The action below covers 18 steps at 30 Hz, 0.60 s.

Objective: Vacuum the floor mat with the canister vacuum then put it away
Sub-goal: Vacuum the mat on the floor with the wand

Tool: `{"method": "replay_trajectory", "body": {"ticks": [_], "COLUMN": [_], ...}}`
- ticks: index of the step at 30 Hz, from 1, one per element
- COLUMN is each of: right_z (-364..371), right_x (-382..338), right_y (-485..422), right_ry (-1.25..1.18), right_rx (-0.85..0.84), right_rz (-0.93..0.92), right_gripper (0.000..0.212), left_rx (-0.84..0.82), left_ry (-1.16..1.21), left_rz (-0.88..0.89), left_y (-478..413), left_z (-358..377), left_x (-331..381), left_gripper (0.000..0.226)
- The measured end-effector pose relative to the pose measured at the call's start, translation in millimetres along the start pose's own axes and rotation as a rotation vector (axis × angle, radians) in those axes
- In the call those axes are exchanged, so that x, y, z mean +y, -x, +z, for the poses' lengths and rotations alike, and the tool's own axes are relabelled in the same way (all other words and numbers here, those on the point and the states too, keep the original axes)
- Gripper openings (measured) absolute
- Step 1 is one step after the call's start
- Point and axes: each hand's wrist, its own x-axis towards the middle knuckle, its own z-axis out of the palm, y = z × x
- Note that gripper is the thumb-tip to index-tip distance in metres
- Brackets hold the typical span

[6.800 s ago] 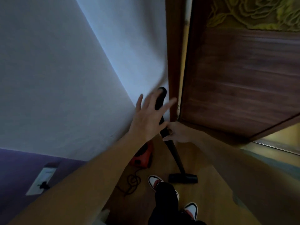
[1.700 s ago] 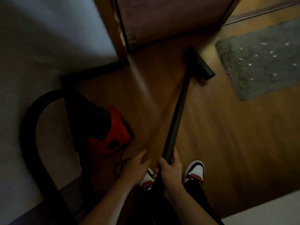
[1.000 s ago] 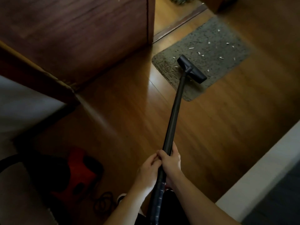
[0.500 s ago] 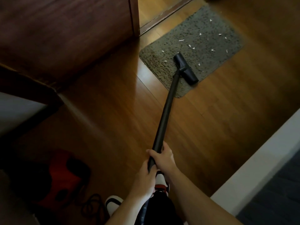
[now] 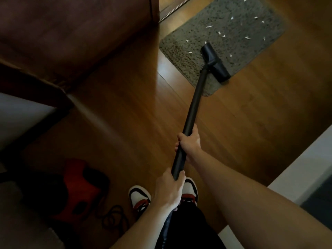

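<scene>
Black wand (image 5: 193, 112) being gripped, right hand (image 5: 189, 141) curling round it, left hand (image 5: 168, 189) clamping lower down, nozzle (image 5: 215, 62) resting on grey mat (image 5: 233, 20)

The floor mat (image 5: 237, 17) is a mottled grey-green, flecked with small white scraps (image 5: 209, 26). The vacuum wand (image 5: 193, 108) and its floor nozzle (image 5: 215, 63) are matte black. The canister vacuum (image 5: 80, 187) is red with black parts, and its cord (image 5: 113, 218) is black. The floor (image 5: 125, 114) is warm brown wood in long planks. The door (image 5: 71, 33) is a darker reddish-brown with visible grain. The sneakers (image 5: 139, 197) are white, black and red, the trousers (image 5: 188, 229) black, the wall (image 5: 18, 119) white.
</scene>
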Motion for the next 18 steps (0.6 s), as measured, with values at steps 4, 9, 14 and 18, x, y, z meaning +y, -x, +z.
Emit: {"method": "replay_trajectory", "body": {"ticks": [4,9,14,18], "right_z": [14.5,36.2,60.8,82.5], "right_x": [15.9,50.8,71.4,76.5], "right_y": [8.7,22.4,36.4,48.4], "right_ry": [0.02,-0.085,-0.124,-0.121], "right_rx": [0.026,0.065,0.064,0.058], "right_rz": [-0.037,-0.037,-0.016,-0.006], "right_gripper": [0.08,0.064,0.052,0.042], "left_rx": [0.008,-0.01,-0.048,-0.085], "left_ry": [-0.092,-0.119,-0.092,-0.096], "left_rz": [0.009,0.019,0.036,0.016], "left_y": [0.0,2.9,4.2,7.0], "left_z": [-14.3,-29.9,-51.1,-73.1], "left_x": [-20.5,-54.6,-75.8,-88.4], "left_gripper": [0.036,0.027,0.025,0.027]}}
